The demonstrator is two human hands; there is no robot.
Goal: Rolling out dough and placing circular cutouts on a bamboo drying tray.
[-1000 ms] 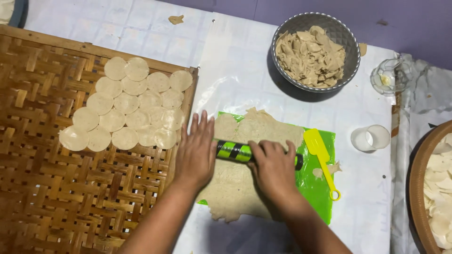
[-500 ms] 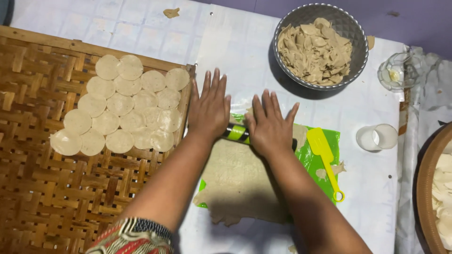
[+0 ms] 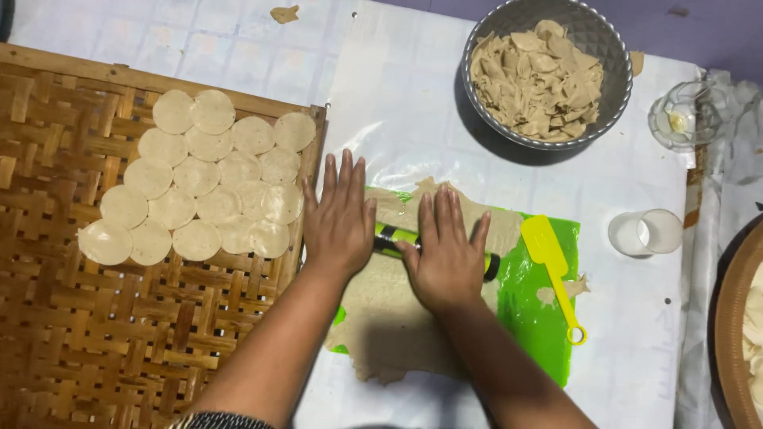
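A surface (image 3: 238, 48) covered with a pale, faintly checked plastic sheet fills the view, with a purple strip showing along the far right edge. Nearest the camera, a thin sheet of beige rolled dough (image 3: 381, 326) is spread over a bright green plastic mat (image 3: 540, 318). Across this dough lies a dark cylindrical rolling pin with green markings (image 3: 393, 237), its long axis running left to right and slightly tilted, the right end a little nearer the camera. Both hands are laid flat on the pin, palms down, fingers spread and pointing away from the body, nothing being gripped. The left hand (image 3: 340, 218) rests over the left end of the pin; the right hand (image 3: 445, 254) covers its middle and right part, so the pin lies directly beneath both palms, and only its right tip shows beyond the right hand. Just right of the hands a yellow plastic scraper (image 3: 552, 270) lies on the mat. To the left, a woven bamboo tray (image 3: 71, 334) carries overlapping round cut dough discs (image 3: 199, 183). Farther right stands a small white cup (image 3: 645, 232). Farthest away, a grey metal colander of dough scraps (image 3: 544, 71) and a clear glass dish (image 3: 687, 119) are seen.
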